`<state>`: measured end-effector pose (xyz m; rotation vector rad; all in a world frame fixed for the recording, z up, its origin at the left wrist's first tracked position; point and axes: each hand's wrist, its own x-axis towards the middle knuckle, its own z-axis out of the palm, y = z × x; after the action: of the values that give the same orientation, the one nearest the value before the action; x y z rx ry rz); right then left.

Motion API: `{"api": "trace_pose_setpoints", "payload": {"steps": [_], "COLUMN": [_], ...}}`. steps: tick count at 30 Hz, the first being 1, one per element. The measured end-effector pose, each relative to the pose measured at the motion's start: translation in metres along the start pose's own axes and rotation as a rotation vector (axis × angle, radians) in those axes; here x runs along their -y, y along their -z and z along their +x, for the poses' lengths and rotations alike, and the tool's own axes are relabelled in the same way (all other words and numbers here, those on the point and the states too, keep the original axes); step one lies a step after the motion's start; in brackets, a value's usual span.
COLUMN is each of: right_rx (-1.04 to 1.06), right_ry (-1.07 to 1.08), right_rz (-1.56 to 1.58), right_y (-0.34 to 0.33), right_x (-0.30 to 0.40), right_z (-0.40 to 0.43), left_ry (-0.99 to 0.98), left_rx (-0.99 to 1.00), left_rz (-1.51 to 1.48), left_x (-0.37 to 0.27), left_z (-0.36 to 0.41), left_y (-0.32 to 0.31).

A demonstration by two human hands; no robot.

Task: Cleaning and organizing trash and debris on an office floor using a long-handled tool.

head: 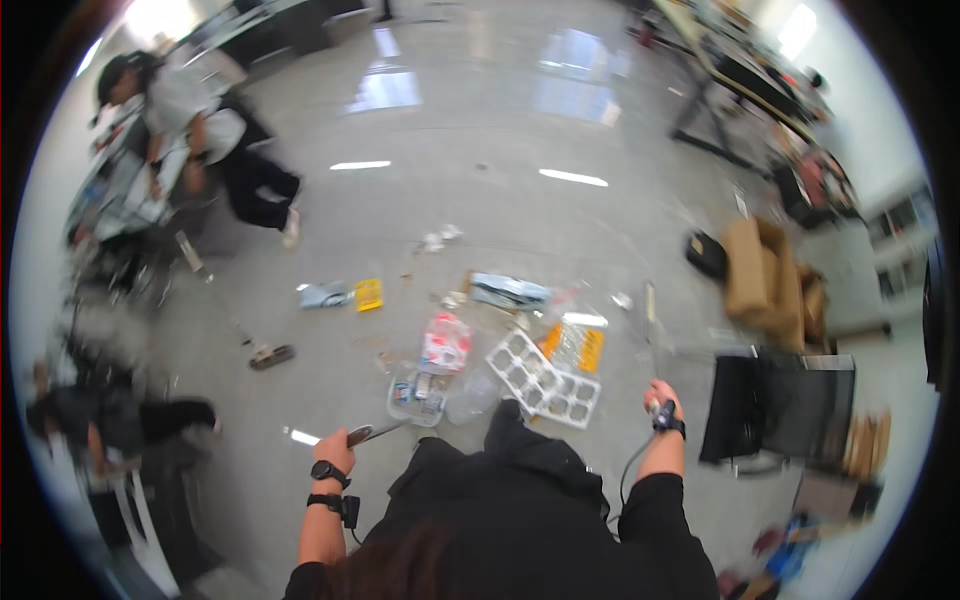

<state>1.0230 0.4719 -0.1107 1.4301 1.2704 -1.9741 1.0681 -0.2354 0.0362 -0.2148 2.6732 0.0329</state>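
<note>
My left hand (335, 450), at the lower left, is closed on a handled tool (381, 430) with a thin grey blade-like part; its kind is unclear. My right hand (663, 397) grips a thin stick-like handle (650, 311) that reaches up and away over the floor. Between the hands lies litter on the grey floor: a clear plastic container (417, 396) with small packets inside, a red and white package (446, 343), two white trays with square compartments (525, 367) and a clear and yellow plastic bag (576, 345). Farther off are a silvery-blue bag (510, 291) and a yellow packet (368, 295).
A brush head (271, 357) lies on the floor at left. Two people sit there, one at the upper left (202, 135), another at the lower left (97, 427). At right stand a black mesh chair (795, 405), a cardboard box (761, 270) and a dark bag (705, 253).
</note>
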Motion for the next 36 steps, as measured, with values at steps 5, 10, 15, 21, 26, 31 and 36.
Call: {"api": "trace_pose_setpoints", "payload": {"steps": [5,10,15,21,26,31,36], "right_rx": [-0.27,0.156,0.241,0.229,0.377,0.451,0.535], "right_ry": [-0.049,-0.155,-0.05,-0.099,0.155,0.31,0.205], "right_rz": [0.032,-0.225,-0.546,-0.817,-1.565,-1.963,-2.376], "right_y": [-0.007,-0.057,-0.065,-0.065,-0.064,-0.075,-0.098], "right_x": [0.052,0.059,0.018,0.008,-0.003,-0.012,-0.004], "right_z": [0.084,0.125,0.134,0.072,0.033,0.008,-0.059], "left_ry": [0.1,0.215,0.366,0.457,0.436,0.34,0.322], "left_rx": [0.119,0.187,0.225,0.205,0.146,0.112,-0.004], "left_rz": [-0.034,-0.104,-0.23,-0.36,-0.482,-0.451,-0.492], "left_x": [-0.042,-0.078,-0.113,-0.144,-0.172,-0.21,-0.242], "left_z": [-0.026,-0.084,-0.108,-0.142,-0.169,-0.183,-0.208], "left_y": [-0.031,-0.061,-0.067,-0.093,-0.126,-0.146,-0.17]}}
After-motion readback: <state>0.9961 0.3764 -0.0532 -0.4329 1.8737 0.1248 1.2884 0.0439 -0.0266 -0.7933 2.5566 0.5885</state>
